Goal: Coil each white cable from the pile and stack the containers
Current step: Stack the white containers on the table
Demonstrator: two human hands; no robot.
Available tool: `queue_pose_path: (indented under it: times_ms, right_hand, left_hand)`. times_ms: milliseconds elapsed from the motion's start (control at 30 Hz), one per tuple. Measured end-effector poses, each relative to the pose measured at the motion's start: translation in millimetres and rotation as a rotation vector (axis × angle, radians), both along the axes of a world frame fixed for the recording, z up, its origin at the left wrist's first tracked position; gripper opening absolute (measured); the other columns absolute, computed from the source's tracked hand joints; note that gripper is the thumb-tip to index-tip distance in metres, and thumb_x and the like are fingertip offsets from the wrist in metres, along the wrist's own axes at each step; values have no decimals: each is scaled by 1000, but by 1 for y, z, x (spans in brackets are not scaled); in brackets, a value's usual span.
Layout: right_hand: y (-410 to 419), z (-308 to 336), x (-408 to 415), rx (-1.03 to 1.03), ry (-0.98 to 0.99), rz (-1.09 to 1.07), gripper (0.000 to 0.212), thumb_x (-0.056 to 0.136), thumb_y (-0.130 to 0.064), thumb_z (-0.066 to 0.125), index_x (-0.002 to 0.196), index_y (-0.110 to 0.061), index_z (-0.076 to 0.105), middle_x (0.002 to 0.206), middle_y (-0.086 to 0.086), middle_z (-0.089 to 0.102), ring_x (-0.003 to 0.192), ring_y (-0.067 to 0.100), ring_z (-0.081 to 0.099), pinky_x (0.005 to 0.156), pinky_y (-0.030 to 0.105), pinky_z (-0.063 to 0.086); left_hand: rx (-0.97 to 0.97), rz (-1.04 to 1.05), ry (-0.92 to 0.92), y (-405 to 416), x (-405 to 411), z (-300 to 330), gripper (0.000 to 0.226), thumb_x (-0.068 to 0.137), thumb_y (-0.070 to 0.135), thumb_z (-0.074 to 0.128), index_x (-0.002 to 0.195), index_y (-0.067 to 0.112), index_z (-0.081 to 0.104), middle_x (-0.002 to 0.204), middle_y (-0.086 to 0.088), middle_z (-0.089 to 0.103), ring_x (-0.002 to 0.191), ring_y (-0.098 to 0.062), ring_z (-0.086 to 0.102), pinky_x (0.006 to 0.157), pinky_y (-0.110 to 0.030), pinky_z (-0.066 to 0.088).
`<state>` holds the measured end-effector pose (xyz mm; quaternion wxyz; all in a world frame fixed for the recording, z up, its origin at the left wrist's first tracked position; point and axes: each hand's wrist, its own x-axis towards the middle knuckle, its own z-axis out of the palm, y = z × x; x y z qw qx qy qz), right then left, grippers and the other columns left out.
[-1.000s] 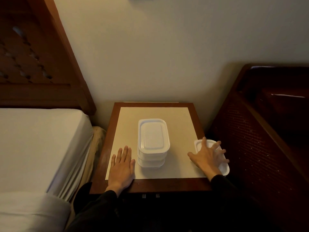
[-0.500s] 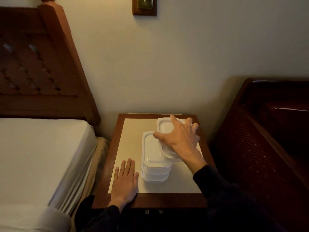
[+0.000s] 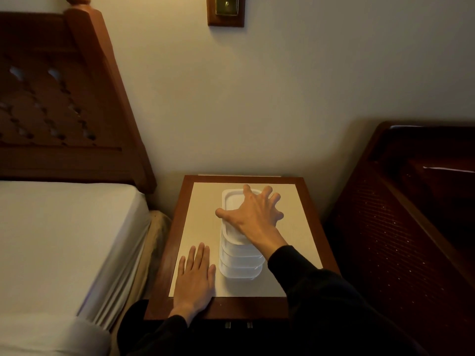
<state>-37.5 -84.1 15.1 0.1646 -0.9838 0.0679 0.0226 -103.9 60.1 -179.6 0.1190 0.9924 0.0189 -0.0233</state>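
Note:
A stack of white lidded containers (image 3: 240, 265) stands in the middle of the bedside table (image 3: 300, 227). My right hand (image 3: 253, 213) spans the top container (image 3: 232, 201) from above and holds it, fingers spread to its far edge and thumb on its left rim. That top container sits on the stack, shifted slightly toward the wall. On the table just left of the stack, my left hand (image 3: 195, 276) lies flat with straight fingers and holds nothing. No white cable is in view.
A bed with a white sheet (image 3: 64, 240) and a wooden headboard (image 3: 59, 98) lies to the left. A dark wooden piece of furniture (image 3: 398, 240) stands close on the right. The wall with a switch plate (image 3: 226, 9) is behind the table.
My right hand picked up the container from the table's right edge, carried it left and set it on the stack. The left hand stayed flat. The camera tilted up.

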Motion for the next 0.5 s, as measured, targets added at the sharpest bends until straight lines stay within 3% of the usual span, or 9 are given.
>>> queue_pose_path:
  times_ms: [367,500]
  right_hand:
    - [2,-9,-2,-14,-28,-9,99,70,-85,52,149,-33,24,152,12,19,138,35,22,99,54,41]
    - [2,-5,-4,10,6,-5,108,68,-91,41,154,-33,10,161,11,7,145,41,14,105,60,34]
  left_hand:
    - [-10,-1,-4,3,1,-6,78,84,53,-14,154,22,-2,161,8,-11,142,-7,-22,119,-36,-11]
    - [-23,-1,-10,4,1,-6,79,84,54,-13,154,22,0,160,8,-9,144,-9,-18,119,-37,-9]
